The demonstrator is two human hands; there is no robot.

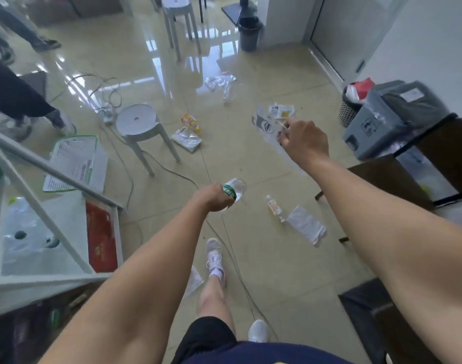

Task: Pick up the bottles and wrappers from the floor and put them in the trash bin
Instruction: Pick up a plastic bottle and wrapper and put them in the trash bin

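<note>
**Me:** Hands first. My left hand [211,198] is closed around a clear plastic water bottle with a green label [233,189]. The fingers wrap tight around it, and it sticks out past my knuckles.

**Helper:** And the other hand?

**Me:** My right hand [304,141] pinches a clear plastic wrapper with a round printed mark [267,127]. The fingers are shut on its edge, and it hangs up in the air over the floor.

**Helper:** What is down on the shiny beige tile floor [250,258]?

**Me:** A small clear bottle with a yellow label [274,207] lies just beside a white crumpled wrapper [306,227], between my two arms. Farther off, an orange and yellow snack wrapper [190,122] lies just beside a white flat packet [186,140]. A white packet with a yellow spot [281,110] sits past my right hand. Some clear crinkled plastic [219,84] lies farther still.

**Helper:** Where is the bin?

**Me:** A black mesh trash bin with red and white bags inside [351,105] stands far to the right, by the wall, next to a grey box [387,119]. A white round plastic stool [140,127] stands to the left of the wrappers.
</note>
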